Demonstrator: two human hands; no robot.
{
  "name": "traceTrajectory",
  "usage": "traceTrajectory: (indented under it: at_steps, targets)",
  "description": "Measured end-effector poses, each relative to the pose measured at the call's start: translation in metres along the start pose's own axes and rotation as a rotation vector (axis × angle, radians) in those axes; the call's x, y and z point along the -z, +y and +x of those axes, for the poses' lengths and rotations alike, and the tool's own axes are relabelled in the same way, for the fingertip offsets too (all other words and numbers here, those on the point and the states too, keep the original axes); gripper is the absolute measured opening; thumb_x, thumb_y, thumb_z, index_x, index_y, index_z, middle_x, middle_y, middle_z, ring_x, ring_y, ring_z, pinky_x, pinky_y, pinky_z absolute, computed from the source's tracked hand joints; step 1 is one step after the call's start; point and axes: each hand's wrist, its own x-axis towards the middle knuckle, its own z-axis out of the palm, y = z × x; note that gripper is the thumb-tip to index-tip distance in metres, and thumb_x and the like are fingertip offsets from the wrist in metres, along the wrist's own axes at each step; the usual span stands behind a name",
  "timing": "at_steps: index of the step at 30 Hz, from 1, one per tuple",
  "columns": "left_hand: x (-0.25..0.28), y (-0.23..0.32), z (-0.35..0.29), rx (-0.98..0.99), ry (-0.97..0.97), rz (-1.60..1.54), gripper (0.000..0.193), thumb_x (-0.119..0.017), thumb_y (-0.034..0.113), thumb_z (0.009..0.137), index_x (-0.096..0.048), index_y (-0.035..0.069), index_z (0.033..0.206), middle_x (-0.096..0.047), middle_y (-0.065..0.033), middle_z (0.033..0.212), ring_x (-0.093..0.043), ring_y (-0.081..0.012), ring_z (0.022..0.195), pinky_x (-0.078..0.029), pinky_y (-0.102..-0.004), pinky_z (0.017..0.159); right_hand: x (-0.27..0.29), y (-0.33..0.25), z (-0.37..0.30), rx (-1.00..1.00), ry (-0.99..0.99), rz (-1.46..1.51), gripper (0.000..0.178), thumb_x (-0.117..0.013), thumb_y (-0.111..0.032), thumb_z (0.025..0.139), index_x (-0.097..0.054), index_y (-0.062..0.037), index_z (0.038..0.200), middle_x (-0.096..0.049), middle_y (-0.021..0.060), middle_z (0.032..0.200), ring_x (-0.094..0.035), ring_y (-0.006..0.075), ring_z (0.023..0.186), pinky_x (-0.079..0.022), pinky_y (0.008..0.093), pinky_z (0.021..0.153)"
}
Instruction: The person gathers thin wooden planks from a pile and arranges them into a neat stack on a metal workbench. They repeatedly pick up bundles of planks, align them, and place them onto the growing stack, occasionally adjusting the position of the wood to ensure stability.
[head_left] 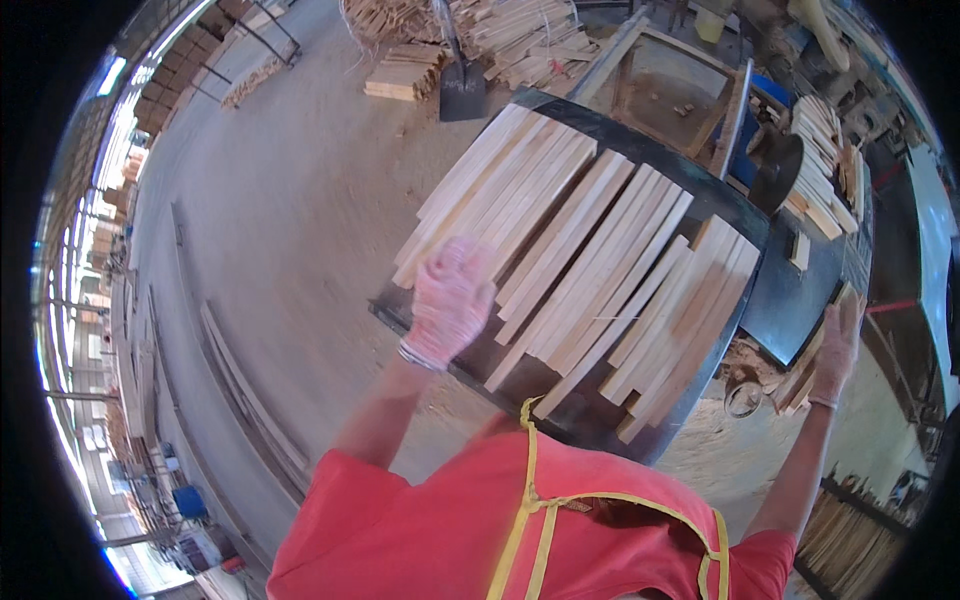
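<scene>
Several pale wooden strips (620,270) lie side by side in uneven groups on a dark tabletop (735,205) in front of me. My left hand (450,305), in a thin whitish glove, hovers at the near left end of the strips. Motion smears its fingers, and I see no strip in it. Off to the right, my gloved right hand (834,355) reaches past the table to a small bundle of wooden strips (795,388). Its fingers look stretched out along the wood, and part of the bundle is hidden by the hand.
Right of the table stands a saw bench (790,290) with a round dark blade (776,172) and more strips behind it. A wooden frame (670,90) adjoins the table's far edge. Beyond lie a shovel (462,92) and wood piles (405,72). Long boards (250,395) rest on the left floor.
</scene>
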Motion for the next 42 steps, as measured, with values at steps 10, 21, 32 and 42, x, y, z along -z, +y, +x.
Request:
traceTrajectory:
  at_steps: [10,21,32,42]
  targets:
    - [-0.025,-0.152,-0.001,0.466,-0.070,-0.204,0.044,-0.074,0.022,0.086,-0.068,0.008,0.128,-0.066,-0.0169,0.129,-0.063,-0.0380,0.119,-0.051,-0.0468,0.103,-0.307,-0.265,0.026,0.341,-0.653,0.027,0.063,-0.072,-0.027,0.095,-0.053,-0.0076,0.152,-0.058,0.0147,0.152,-0.054,0.0244,0.142,-0.039,0.0337,0.119]
    - [-0.065,-0.121,0.108,0.178,-0.241,-0.272,0.076,-0.079,0.033,0.083,-0.052,0.005,0.148,-0.052,-0.0188,0.150,-0.051,-0.0367,0.138,-0.042,-0.0464,0.115,-0.492,-0.330,0.085,0.482,-0.855,-0.519,0.062,-0.063,-0.045,0.096,-0.053,-0.0077,0.144,-0.070,0.0226,0.127,-0.067,0.0406,0.118,-0.052,0.0484,0.102]
    - [-0.011,-0.085,0.109,0.078,-0.179,-0.394,0.061,-0.078,0.020,0.081,-0.062,0.003,0.137,-0.064,-0.0177,0.135,-0.061,-0.0376,0.125,-0.048,-0.0451,0.107,-0.317,-0.390,0.098,0.799,-0.892,0.071,0.054,-0.069,-0.041,0.097,-0.062,-0.0060,0.138,-0.073,0.0168,0.119,-0.073,0.0284,0.105,-0.060,0.0350,0.089]
    - [0.070,0.109,0.150,-0.856,0.017,-0.152,0.070,-0.083,0.017,0.067,-0.064,0.015,0.135,-0.059,-0.0098,0.135,-0.057,-0.0303,0.126,-0.045,-0.0494,0.107,-0.030,-0.227,-0.091,0.172,-1.092,-0.002,0.082,-0.077,-0.017,0.081,-0.043,-0.0088,0.155,-0.061,0.0228,0.131,-0.064,0.0398,0.119,-0.052,0.0464,0.101]
